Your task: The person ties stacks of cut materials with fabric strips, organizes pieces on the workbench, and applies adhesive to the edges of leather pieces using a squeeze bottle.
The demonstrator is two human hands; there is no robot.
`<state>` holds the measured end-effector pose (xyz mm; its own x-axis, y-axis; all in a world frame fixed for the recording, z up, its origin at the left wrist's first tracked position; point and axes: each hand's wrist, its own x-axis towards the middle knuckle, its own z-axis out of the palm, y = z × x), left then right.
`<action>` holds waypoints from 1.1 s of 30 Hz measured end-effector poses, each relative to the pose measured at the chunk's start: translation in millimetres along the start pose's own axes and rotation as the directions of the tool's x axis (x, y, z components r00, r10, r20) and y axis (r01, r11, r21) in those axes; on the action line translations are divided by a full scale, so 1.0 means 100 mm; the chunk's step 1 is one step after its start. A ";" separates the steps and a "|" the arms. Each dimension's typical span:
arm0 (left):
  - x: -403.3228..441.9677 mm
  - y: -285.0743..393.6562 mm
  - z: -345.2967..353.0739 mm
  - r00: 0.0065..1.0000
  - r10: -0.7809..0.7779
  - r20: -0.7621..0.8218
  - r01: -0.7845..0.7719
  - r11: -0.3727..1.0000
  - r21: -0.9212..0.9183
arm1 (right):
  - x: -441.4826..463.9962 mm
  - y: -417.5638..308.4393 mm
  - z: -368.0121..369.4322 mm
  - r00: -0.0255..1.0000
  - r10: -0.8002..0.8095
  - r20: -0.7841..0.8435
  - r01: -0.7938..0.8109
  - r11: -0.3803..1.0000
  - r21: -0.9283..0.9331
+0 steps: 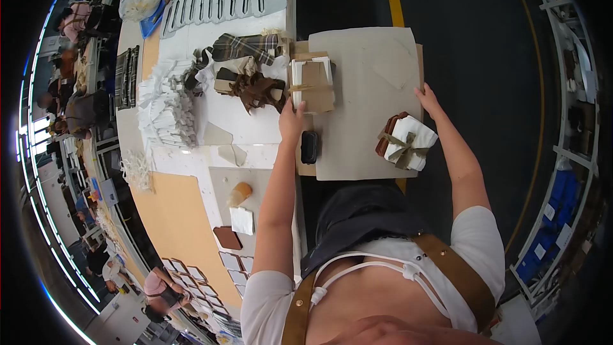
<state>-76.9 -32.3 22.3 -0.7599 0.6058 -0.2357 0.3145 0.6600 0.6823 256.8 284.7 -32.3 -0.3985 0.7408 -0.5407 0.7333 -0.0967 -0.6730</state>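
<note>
Brown apron straps (456, 271) lie nearest to my camera. Beyond, one soft ribbon-tied white cloth bundle (407, 131) rests upon the broad cardboard sheet (357, 121), beside the worktable (255, 129). I judge this sheet light and stiff, best held by opposite edges; the bundle could slide. Left hand (292, 122) meets the banded card stack (319, 94); its grip I cannot tell. Right hand (429, 100) pinches the sheet's right edge.

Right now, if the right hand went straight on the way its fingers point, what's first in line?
The right edge of the large greyish-beige flat board, right at the fingertips of the right hand; over or under it, depth is unclear.
</note>
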 end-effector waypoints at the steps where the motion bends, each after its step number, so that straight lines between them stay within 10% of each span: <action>1: -0.03 0.04 0.02 1.000 0.016 -0.019 -0.015 1.000 0.023 | -0.06 -0.01 -0.04 1.000 -0.006 -0.024 0.006 1.000 -0.009; 7: -0.19 0.10 0.09 0.971 0.049 -0.233 -0.011 0.987 0.160 | 0.32 0.05 -0.05 0.984 0.178 0.028 -0.156 0.922 -0.354; 10: -0.53 0.15 0.08 0.944 0.112 -0.311 -0.063 0.984 0.164 | 0.14 -0.66 -0.03 0.885 -0.394 -0.249 0.103 0.686 -0.720; 13: -1.02 0.05 0.05 0.931 0.198 -0.307 -0.153 0.975 0.164 | 0.26 -1.04 0.10 0.906 -0.354 -0.233 0.095 0.705 -0.703; 19: -1.98 0.09 -0.02 0.980 -0.189 -0.067 0.147 0.904 -0.402 | 0.39 -1.20 0.12 0.977 -0.108 -0.184 -0.044 0.743 -0.667; 22: -2.20 0.00 0.11 0.962 -0.269 -0.051 0.204 0.826 -0.526 | 0.91 -0.78 0.32 0.982 -0.185 -0.024 0.162 0.908 -0.388; 26: -2.42 0.00 0.15 0.939 -0.342 -0.017 0.264 0.754 -0.601 | 0.53 -1.37 0.82 0.874 -0.408 -0.264 0.307 0.884 -0.351; 33: -2.80 -0.39 0.34 0.793 -0.528 0.305 0.578 0.492 -0.651 | 0.39 -1.25 1.63 0.925 -0.255 -0.282 0.209 0.961 -0.183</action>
<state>142.6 -212.5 37.9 -0.5948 0.2674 -0.7581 -0.6551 0.3852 0.6500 59.8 217.3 -51.8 -0.4001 0.8973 -0.1865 0.7218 0.1832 -0.6674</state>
